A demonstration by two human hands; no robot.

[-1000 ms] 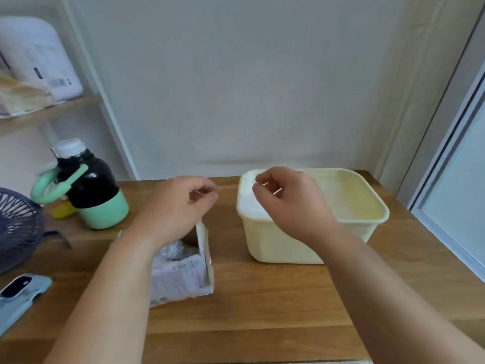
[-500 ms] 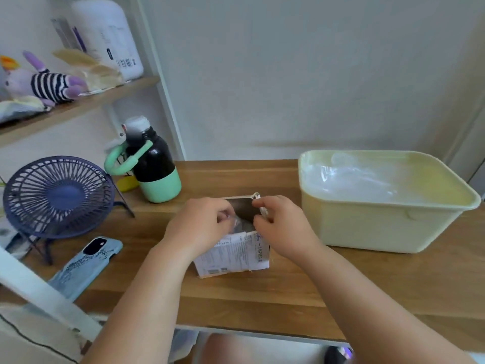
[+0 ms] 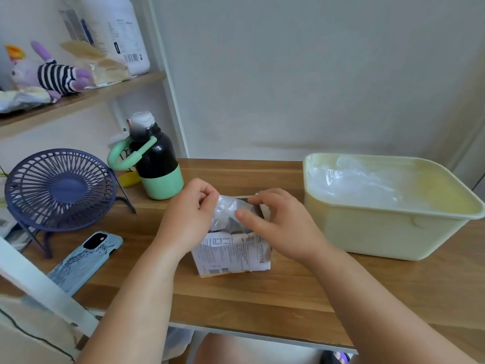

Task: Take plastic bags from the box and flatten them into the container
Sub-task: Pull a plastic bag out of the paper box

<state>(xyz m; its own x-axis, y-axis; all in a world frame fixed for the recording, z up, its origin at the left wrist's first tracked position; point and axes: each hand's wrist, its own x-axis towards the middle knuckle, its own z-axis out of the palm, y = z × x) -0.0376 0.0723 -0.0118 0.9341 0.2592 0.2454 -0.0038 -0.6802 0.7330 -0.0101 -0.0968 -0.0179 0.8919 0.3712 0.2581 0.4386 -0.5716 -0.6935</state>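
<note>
1. Fan (image 3: 60, 189): a blue desk fan standing on the worktop (image 3: 262, 295), well to the left of the left grip.
2. Phone (image 3: 86, 258): lies flat in a pale blue case, left of the left grip and nearer the person.
3. Bottle (image 3: 157, 166): black with a green base and loop handle, upright, just beyond the left grip and slightly to its left.
4. Left grip (image 3: 187, 219): fingers curled, with thumb and forefinger pinching the left edge of the plastic bag (image 3: 228, 208).
5. Plastic bag: clear and crumpled, held between the two grips and standing partly out of the open top of the box (image 3: 231, 258).
6. Box: a small printed carton, upright on the worktop directly beneath both grips.
7. Right grip (image 3: 286, 227): fingers curled over the far rim of the box, thumb laid across the right side of the bag.
8. Container (image 3: 380, 229): a pale yellow tub to the right of the right grip and apart from it. Flattened clear bags (image 3: 351, 182) lie inside.
</note>
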